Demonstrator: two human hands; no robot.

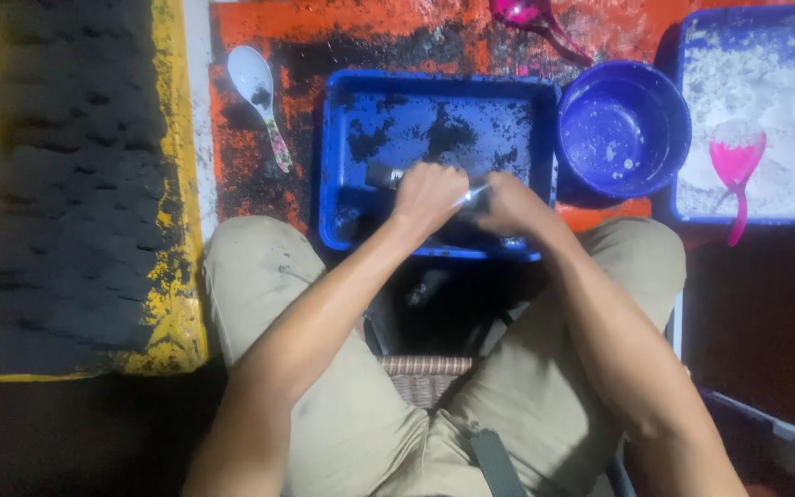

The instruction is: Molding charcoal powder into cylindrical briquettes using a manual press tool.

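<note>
**Both hands closed on tool over blue tray**

Khaki-trousered knees (342,405) nearest the lens, spread either side of a woven seat (427,375). Far left: yellow board (177,304) stacked with rows of black moulded pieces (66,184). Next, white spoon (258,92) lying on orange, soot-dusted surface (250,175). Centre: blue tray (338,166) holding black powder. Left hand (427,195) fisted around dark cylindrical tool (381,175); right hand (508,204) closed on slim metal rod (473,193), both just above tray's near edge. Right: round blue bowl (623,129), then second blue tray (756,101) of white powder with pink scoop (736,166).
</note>
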